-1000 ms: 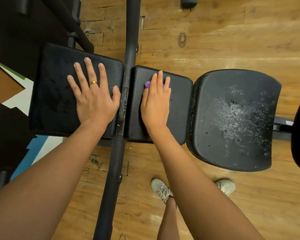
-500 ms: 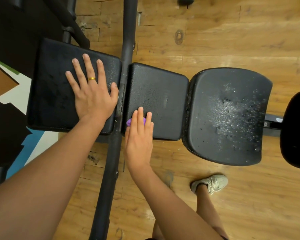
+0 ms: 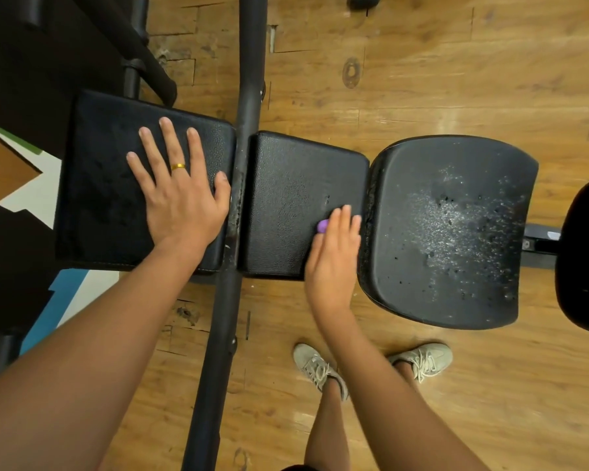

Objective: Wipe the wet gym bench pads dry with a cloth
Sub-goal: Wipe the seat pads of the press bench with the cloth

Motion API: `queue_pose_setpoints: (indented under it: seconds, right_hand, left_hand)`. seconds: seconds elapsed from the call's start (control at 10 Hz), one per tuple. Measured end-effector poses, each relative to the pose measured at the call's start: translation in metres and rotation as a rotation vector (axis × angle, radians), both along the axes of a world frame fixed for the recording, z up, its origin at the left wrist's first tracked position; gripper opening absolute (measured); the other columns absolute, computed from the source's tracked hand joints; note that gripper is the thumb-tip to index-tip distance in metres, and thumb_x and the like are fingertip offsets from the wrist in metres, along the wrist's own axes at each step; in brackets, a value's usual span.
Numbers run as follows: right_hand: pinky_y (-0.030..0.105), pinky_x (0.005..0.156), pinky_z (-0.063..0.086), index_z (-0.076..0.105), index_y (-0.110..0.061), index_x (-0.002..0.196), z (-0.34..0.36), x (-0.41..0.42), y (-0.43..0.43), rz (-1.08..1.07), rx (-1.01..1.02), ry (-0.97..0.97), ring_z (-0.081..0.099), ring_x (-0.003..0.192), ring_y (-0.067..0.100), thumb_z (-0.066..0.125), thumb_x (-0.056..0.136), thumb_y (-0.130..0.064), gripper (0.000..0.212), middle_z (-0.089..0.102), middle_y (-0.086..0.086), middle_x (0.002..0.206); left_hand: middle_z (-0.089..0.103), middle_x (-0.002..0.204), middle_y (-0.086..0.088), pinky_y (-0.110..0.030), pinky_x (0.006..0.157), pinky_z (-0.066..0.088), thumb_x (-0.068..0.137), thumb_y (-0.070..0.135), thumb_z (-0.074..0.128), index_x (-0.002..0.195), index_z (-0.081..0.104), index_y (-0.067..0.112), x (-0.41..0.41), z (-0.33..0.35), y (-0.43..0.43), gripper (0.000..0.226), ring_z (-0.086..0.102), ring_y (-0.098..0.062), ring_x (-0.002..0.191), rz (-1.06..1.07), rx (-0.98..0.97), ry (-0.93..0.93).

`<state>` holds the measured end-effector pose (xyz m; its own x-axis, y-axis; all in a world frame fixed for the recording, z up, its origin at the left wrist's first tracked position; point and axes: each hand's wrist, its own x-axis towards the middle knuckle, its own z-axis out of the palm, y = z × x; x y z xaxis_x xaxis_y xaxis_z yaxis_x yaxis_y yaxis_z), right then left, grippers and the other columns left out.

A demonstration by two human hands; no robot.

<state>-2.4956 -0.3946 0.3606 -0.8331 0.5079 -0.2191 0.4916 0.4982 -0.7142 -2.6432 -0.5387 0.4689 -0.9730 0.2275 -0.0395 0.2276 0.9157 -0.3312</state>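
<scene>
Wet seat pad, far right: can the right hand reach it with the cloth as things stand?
Probably yes. The right hand presses the purple cloth flat on the middle pad, right beside the wet seat pad; nothing lies between them.

Gym / workout rm. Evidence: black vinyl-padded bench in 3 sections: left pad (image 3: 99, 185), middle pad (image 3: 286, 178), right seat pad (image 3: 456, 232) w/ water droplets beaded on top. Black steel frame tube (image 3: 249, 62) runs near-to-far betw. left & middle pads. Metal bracket (image 3: 541, 241) at bench's right end. Another black padded piece (image 3: 585, 253) at right edge. Worn wood-plank floor (image 3: 422, 62), scuffed, chipped far left. Colour-block panel (image 3: 65, 300) (blue, white, brown, green) at left edge. Trainers (image 3: 315, 367) on floor, near side.
</scene>
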Motion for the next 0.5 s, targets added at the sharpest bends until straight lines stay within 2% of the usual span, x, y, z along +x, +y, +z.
queue_pose_setpoints:
  seconds: [0.2, 0.3, 0.4, 0.5]
  right_hand:
    - [0.053, 0.123, 0.019, 0.034, 0.002, 0.154, -0.005, -0.072, 0.032, -0.092, 0.003, 0.017, 0.017, 0.152, 0.041, 0.031, 0.107, -0.024, 0.054, 0.029, 0.016, 0.163]
    - [0.050, 0.124, 0.017, 0.034, -0.002, 0.155, 0.019, -0.070, -0.002, 0.049, 0.019, 0.075, 0.014, 0.154, 0.038, 0.029, 0.107, -0.025, 0.053, 0.025, 0.012, 0.165]
    - [0.046, 0.125, 0.015, 0.028, -0.006, 0.158, 0.028, -0.027, -0.025, 0.261, 0.055, 0.112, 0.010, 0.155, 0.033, 0.031, 0.109, -0.027, 0.053, 0.022, 0.009, 0.167]
    - [0.046, 0.125, 0.016, 0.029, -0.006, 0.157, 0.009, -0.007, -0.002, 0.283, 0.050, 0.123, 0.011, 0.155, 0.031, 0.036, 0.109, -0.024, 0.052, 0.024, 0.010, 0.166]
  left_hand:
    - [-0.001, 0.167, -0.022, -0.066, 0.121, 0.007, 0.104, 0.048, 0.024, 0.161, 0.009, 0.011, 0.000, -0.001, 0.001, 0.070, -0.002, -0.046, 0.153, 0.004, -0.006, -0.002]
    - [-0.001, 0.167, -0.022, -0.066, 0.121, 0.007, 0.104, 0.048, 0.025, 0.161, 0.009, 0.011, 0.001, 0.000, 0.001, 0.070, -0.002, -0.046, 0.153, 0.005, -0.003, -0.007]
    - [-0.002, 0.167, -0.022, -0.066, 0.121, 0.007, 0.104, 0.048, 0.026, 0.161, 0.009, 0.011, 0.001, 0.001, 0.002, 0.070, -0.002, -0.045, 0.153, 0.005, 0.012, -0.008]
    - [-0.002, 0.167, -0.022, -0.066, 0.121, 0.007, 0.104, 0.048, 0.026, 0.161, 0.009, 0.011, 0.000, 0.001, 0.001, 0.070, -0.002, -0.045, 0.153, 0.014, 0.011, -0.010]
